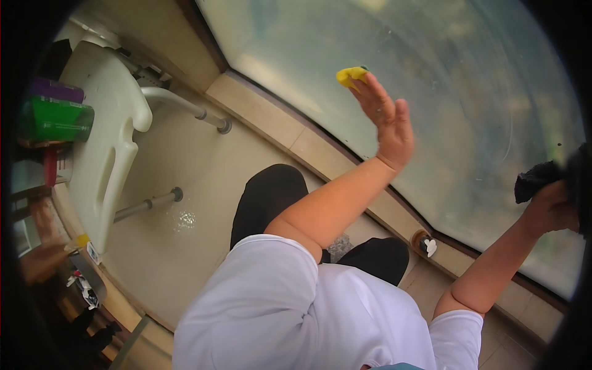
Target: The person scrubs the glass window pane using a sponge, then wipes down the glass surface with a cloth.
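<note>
left grip (390, 128): bright yellow scrap (349, 76) at fingertips, pinch unclear; right grip (550, 208) clutching crumpled dark cloth (534, 180)

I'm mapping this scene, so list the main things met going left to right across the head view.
Green container, left knee, yellow piece, left hand, white flower-shaped piece, right hand.

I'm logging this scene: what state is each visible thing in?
Dark-framed glass pane: hazy, streaked
Small yellow piece: at fingertips of left hand
Dark fabric cloth: bunched in right hand
White plastic seat: standing on metal legs
Pale glossy floor: wetness unclear
Green plastic container: open or closed unclear
</note>
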### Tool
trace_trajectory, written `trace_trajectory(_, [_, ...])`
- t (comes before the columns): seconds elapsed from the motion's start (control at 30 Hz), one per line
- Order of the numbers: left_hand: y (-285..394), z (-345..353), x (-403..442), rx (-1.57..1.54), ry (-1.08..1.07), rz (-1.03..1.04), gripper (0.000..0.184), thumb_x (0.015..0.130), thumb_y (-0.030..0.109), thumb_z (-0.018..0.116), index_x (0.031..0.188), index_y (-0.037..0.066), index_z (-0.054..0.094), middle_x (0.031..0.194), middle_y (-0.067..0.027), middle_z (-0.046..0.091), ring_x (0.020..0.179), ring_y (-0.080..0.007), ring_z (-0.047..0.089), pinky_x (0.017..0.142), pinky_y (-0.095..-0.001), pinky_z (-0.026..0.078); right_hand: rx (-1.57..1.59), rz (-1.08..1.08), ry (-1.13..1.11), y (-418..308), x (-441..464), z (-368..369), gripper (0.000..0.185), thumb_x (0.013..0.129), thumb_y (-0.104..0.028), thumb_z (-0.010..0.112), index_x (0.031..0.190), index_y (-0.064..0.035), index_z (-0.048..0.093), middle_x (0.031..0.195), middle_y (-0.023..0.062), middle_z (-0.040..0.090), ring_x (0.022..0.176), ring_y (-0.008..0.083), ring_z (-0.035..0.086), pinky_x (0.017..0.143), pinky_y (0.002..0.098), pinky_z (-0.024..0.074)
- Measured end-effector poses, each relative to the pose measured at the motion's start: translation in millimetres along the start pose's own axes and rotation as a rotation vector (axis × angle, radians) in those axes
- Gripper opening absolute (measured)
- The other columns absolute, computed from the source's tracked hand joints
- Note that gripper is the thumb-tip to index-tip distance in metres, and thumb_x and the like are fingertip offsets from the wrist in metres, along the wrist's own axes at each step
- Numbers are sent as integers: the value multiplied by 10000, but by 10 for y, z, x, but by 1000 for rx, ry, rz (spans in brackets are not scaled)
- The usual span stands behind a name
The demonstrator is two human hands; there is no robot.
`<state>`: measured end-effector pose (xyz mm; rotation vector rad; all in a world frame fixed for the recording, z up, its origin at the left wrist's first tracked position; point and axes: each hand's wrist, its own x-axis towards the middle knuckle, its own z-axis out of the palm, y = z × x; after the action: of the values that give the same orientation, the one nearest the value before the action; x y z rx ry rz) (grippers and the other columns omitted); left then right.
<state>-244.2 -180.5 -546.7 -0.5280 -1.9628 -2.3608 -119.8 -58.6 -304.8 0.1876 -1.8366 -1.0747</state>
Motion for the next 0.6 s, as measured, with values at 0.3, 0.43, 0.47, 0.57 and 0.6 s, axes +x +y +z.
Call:
trace_trajectory(0.3, [-296, -172, -43, -193, 79, -490, 675, 933, 466, 200, 1383, 35, -62, 1443, -134, -165, 1335, -266, -139, 1077, -369, -42, -29, 57, 19, -30, -40, 12, 513, 925, -390, 245, 1280, -21, 269, 1338, 198, 249, 1260, 405, 205, 980, 594, 196])
trace_trajectory(0.43, [-635, -486, 550, 57, 289, -111, 630, 937, 448, 205, 1389, 38, 47, 1451, -151, -63, 1341, -291, -48, 1081, -385, 70, -314, 519, -338, -816, 490, -23, 474, 908, -364, 285, 1256, -45, 324, 1257, 178, 345, 1168, 378, 307, 925, 551, 247])
trace_trajectory(0.47, [-712, -556, 701, -1, 396, -155, 614, 940, 437, 206, 1387, 34, 81, 1453, -151, -14, 1339, -298, -16, 1078, -394, 112, -216, 345, -292, -793, 412, 50, 450, 889, -343, 328, 1230, -52, 370, 1192, 153, 405, 1098, 345, 370, 887, 498, 292])
trace_trajectory(0.57, [-991, -673, 896, -134, 507, -239, 581, 943, 408, 196, 1383, 35, 125, 1450, -132, 77, 1329, -284, 96, 1062, -394, 181, -88, 111, -304, -951, 351, 231, 385, 832, -283, 454, 1150, -73, 509, 997, 77, 587, 888, 246, 559, 771, 340, 428])
trace_trajectory(0.6, [-1153, -680, 864, -148, 547, -324, 574, 942, 402, 190, 1383, 39, 134, 1447, -122, 105, 1324, -275, 125, 1062, -390, 184, -61, 84, -304, -1003, 375, 281, 365, 813, -262, 497, 1123, -80, 556, 932, 52, 648, 818, 213, 622, 732, 288, 473])
